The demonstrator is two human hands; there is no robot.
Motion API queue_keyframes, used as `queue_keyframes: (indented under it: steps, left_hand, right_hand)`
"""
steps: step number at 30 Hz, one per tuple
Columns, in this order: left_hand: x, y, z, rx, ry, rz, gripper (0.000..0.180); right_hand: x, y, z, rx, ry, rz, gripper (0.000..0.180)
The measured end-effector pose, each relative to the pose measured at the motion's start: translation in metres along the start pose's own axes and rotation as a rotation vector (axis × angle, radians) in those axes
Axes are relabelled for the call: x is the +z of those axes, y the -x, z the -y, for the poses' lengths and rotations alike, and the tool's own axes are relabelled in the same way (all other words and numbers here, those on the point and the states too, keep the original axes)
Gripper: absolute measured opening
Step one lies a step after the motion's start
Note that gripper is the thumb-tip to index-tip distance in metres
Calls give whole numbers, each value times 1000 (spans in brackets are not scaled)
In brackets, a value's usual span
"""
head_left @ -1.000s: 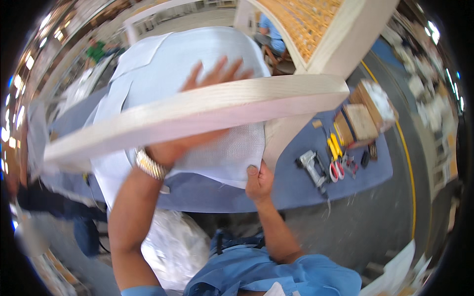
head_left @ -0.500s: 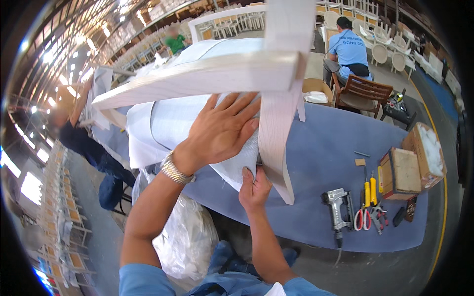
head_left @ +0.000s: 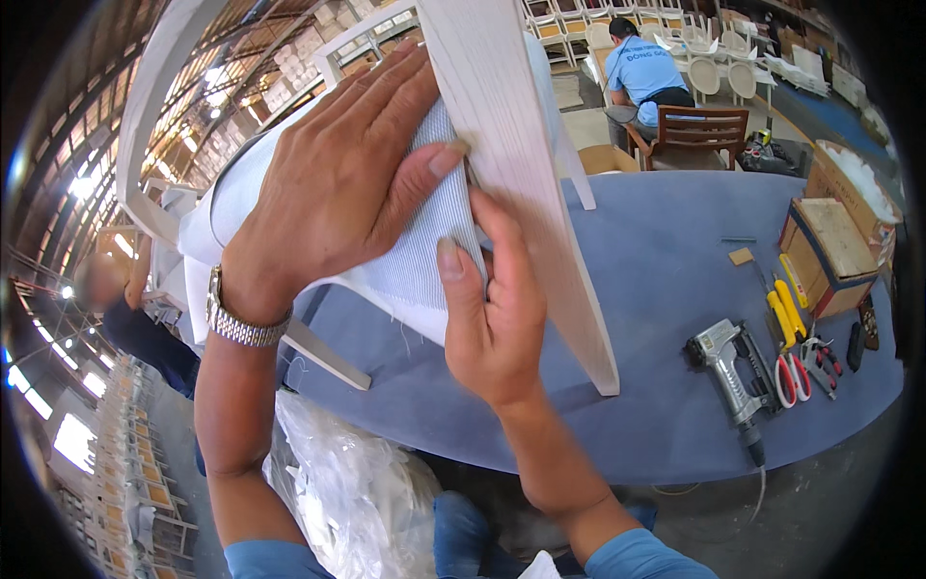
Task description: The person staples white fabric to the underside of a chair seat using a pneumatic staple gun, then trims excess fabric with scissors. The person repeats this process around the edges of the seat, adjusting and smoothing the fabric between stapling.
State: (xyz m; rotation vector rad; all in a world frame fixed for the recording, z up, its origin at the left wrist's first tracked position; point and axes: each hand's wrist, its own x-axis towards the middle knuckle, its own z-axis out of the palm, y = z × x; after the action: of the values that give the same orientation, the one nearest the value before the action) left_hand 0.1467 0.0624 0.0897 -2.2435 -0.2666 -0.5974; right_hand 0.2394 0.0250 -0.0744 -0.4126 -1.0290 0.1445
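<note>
Fabric [head_left: 429, 224], long edge pointing downward, is pinched by right fingers [head_left: 467, 307], left fingers [head_left: 371, 99] outstretched.

Left of the chair leg [head_left: 531, 183], the left hand [head_left: 338, 183], with a metal watch [head_left: 247, 328] on its wrist, lies flat over pale fabric [head_left: 431, 224]. Just beside the leg, the right hand [head_left: 500, 314] has its thumb on the fabric, fingers curled at the edge. Right of the leg, a staple gun [head_left: 725, 370], scissors [head_left: 792, 380] and a box [head_left: 826, 253] rest on the table [head_left: 666, 280].
</note>
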Motion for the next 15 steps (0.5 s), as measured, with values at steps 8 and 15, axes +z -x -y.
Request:
queue_keyframes:
  steps: [8,15]
  left_hand:
    - [4,-3,-15,-72,-68,-22,54]
    - [20,-1,-20,-70,-195,-180,55]
  right_hand:
    - [0,-1,-3,146,-397,92,45]
    - [0,16,6,272,-207,37,32]
